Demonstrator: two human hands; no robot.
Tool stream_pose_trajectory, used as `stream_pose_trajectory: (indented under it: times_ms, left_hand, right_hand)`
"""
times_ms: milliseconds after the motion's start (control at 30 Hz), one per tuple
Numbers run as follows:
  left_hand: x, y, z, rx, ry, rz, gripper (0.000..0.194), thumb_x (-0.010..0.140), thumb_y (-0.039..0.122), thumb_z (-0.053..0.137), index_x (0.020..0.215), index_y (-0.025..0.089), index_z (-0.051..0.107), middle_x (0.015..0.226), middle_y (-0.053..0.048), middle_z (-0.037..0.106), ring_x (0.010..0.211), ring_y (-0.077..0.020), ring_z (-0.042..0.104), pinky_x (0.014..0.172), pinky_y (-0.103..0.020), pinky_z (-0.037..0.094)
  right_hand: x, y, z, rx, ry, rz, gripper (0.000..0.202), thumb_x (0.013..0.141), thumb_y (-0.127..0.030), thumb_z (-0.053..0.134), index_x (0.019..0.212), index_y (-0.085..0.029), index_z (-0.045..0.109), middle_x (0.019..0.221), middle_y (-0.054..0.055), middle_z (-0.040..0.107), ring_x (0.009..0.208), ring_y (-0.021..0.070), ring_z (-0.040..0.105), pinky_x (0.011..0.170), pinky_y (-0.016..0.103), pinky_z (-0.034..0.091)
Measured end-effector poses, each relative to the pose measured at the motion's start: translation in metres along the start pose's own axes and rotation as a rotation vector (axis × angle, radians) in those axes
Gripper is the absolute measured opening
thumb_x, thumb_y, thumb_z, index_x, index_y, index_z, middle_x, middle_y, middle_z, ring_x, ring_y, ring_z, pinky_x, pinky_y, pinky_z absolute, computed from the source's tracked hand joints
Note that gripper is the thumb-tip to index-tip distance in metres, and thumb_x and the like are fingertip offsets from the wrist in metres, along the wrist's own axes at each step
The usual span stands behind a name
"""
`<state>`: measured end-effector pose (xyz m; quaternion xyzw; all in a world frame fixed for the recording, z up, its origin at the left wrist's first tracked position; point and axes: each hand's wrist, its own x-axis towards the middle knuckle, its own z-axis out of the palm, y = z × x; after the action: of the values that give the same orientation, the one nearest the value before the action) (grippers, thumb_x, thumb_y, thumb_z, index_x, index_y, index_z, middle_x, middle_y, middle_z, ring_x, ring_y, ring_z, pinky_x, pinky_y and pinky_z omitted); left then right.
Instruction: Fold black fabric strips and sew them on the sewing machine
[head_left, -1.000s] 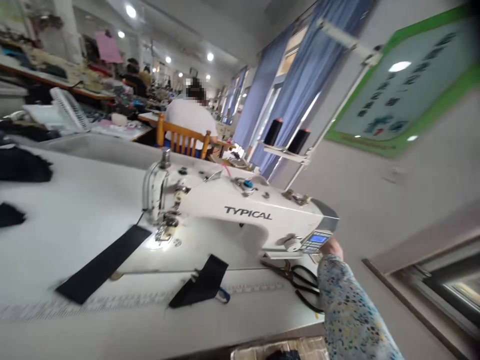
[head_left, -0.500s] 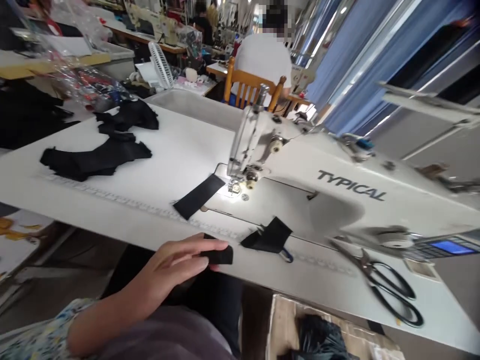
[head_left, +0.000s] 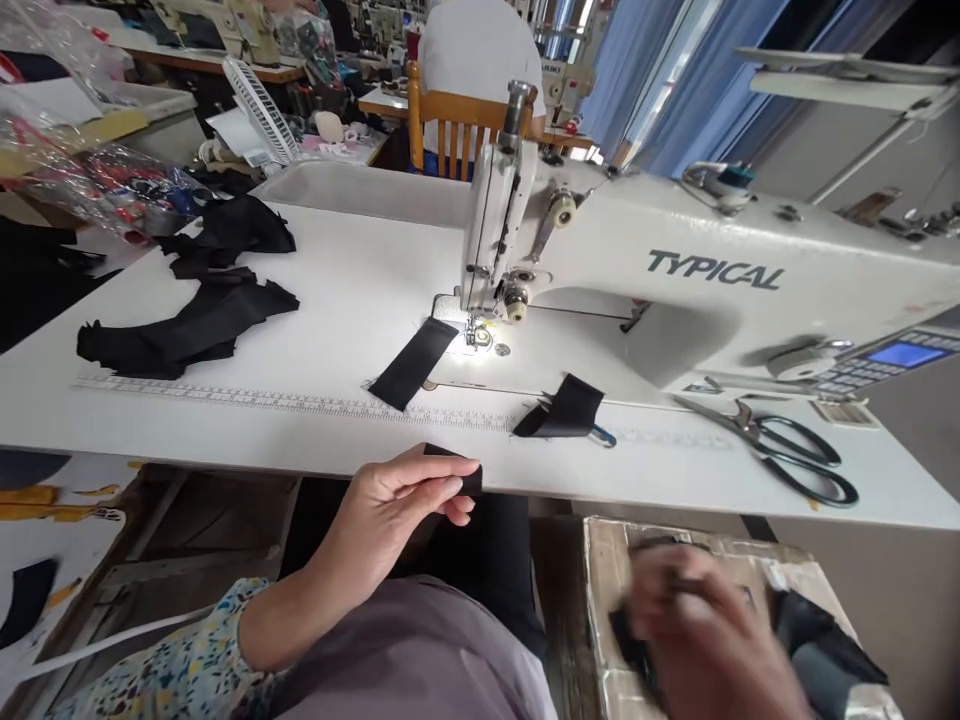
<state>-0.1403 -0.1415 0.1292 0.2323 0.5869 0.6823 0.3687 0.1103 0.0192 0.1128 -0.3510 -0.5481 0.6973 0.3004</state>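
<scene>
My left hand (head_left: 409,510) pinches a small strip of black fabric (head_left: 471,480) between thumb and fingers, just off the table's front edge. Smeared by motion, my right hand (head_left: 690,620) is over a cardboard box (head_left: 600,590) at the lower right; black fabric shows beside it, and whether it grips any cannot be told. One black fabric strip (head_left: 415,363) lies with its end close to the presser foot (head_left: 475,333) of the sewing machine (head_left: 690,250). Another black piece (head_left: 574,405) partly covers a small tool with a blue loop handle (head_left: 604,436).
Large scissors (head_left: 795,450) lie at the table's right. A measuring scale (head_left: 262,400) runs along the front. Black fabric pieces (head_left: 187,325) are piled at the left. More black fabric (head_left: 825,640) lies on the box. Beyond, a person in white (head_left: 480,50) sits on a wooden chair (head_left: 457,110).
My right hand has come into view over the box at the lower right. The view has shifted, and my left hand still pinches the black fabric strip.
</scene>
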Motion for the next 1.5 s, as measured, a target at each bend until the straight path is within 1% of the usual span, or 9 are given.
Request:
stream_pose_trajectory:
  times_ms: [67,133,267,367,433,567,767,1267,1500]
  left_hand:
    - [-0.011,-0.002,-0.005,0.047,0.031,-0.018,0.022,0.093,0.034,0.072,0.112,0.026,0.081,0.095,-0.002,0.076,0.08,-0.0188,0.077,0.083,-0.032,0.065]
    - [-0.024,-0.004,-0.012,0.117,0.061,-0.032,0.026,0.093,0.034,0.071,0.118,0.027,0.079,0.105,-0.003,0.077,0.085,-0.0204,0.077,0.086,-0.032,0.065]
    - [-0.045,-0.012,-0.027,0.236,0.102,-0.038,0.037,0.093,0.033,0.069,0.13,0.028,0.072,0.117,-0.004,0.076,0.087,-0.0214,0.076,0.077,-0.029,0.065]
    - [-0.052,-0.019,-0.033,0.285,0.13,-0.012,0.042,0.094,0.031,0.065,0.135,0.026,0.068,0.121,-0.005,0.075,0.09,-0.0217,0.075,0.072,-0.027,0.064]
    - [-0.052,-0.023,-0.035,0.293,0.15,0.016,0.041,0.095,0.029,0.063,0.135,0.024,0.068,0.129,-0.006,0.072,0.099,-0.0227,0.075,0.081,-0.028,0.063]
    - [-0.048,-0.03,-0.038,0.303,0.165,0.03,0.04,0.095,0.027,0.06,0.134,0.021,0.068,0.132,-0.007,0.071,0.109,-0.0232,0.074,0.093,-0.029,0.062]
    - [-0.049,-0.035,-0.039,0.251,0.166,-0.002,0.041,0.096,0.026,0.059,0.136,0.019,0.066,0.135,-0.006,0.07,0.11,-0.0225,0.074,0.095,-0.029,0.061]
    - [-0.048,-0.05,-0.041,0.021,0.147,-0.126,0.035,0.094,0.024,0.067,0.129,0.021,0.071,0.12,-0.005,0.077,0.107,-0.0219,0.075,0.1,-0.034,0.061]
    - [-0.045,-0.055,-0.04,0.048,0.157,-0.147,0.037,0.094,0.027,0.067,0.131,0.02,0.069,0.122,-0.006,0.077,0.111,-0.0236,0.074,0.099,-0.034,0.061]
  right_hand:
    - [-0.012,0.018,0.038,0.034,-0.114,0.106,0.018,0.087,-0.042,0.074,0.099,-0.03,0.068,0.08,0.003,0.062,0.067,0.0181,0.057,0.063,0.032,0.048]
    - [-0.02,0.03,0.071,-0.046,-0.248,0.184,0.025,0.092,-0.047,0.068,0.112,-0.032,0.07,0.092,0.005,0.065,0.079,0.0209,0.06,0.074,0.035,0.05]
    - [-0.025,0.04,0.099,-0.304,-0.406,0.146,0.033,0.098,-0.053,0.058,0.122,-0.034,0.071,0.106,0.006,0.064,0.093,0.0237,0.06,0.086,0.036,0.049]
    - [-0.019,0.049,0.101,-0.429,-0.463,0.051,0.031,0.099,-0.049,0.058,0.123,-0.035,0.071,0.115,0.006,0.065,0.108,0.026,0.06,0.096,0.037,0.047]
    - [-0.014,0.057,0.103,-0.45,-0.487,0.013,0.03,0.101,-0.046,0.057,0.125,-0.035,0.071,0.118,0.005,0.066,0.114,0.0263,0.06,0.098,0.036,0.047]
    - [-0.011,0.065,0.11,-0.501,-0.5,-0.026,0.031,0.104,-0.043,0.052,0.128,-0.032,0.069,0.118,0.005,0.067,0.11,0.0233,0.063,0.094,0.033,0.05]
    - [-0.01,0.064,0.115,-0.54,-0.543,-0.058,0.03,0.107,-0.038,0.046,0.129,-0.033,0.066,0.119,0.002,0.067,0.108,0.0169,0.064,0.093,0.027,0.05]
    - [-0.009,0.073,0.113,-0.558,-0.556,-0.031,0.031,0.108,-0.039,0.045,0.131,-0.032,0.064,0.121,0.003,0.067,0.114,0.0191,0.063,0.098,0.03,0.05]
    - [-0.008,0.075,0.111,-0.567,-0.555,-0.015,0.032,0.107,-0.039,0.045,0.13,-0.031,0.066,0.121,0.004,0.068,0.114,0.0202,0.063,0.098,0.031,0.05]
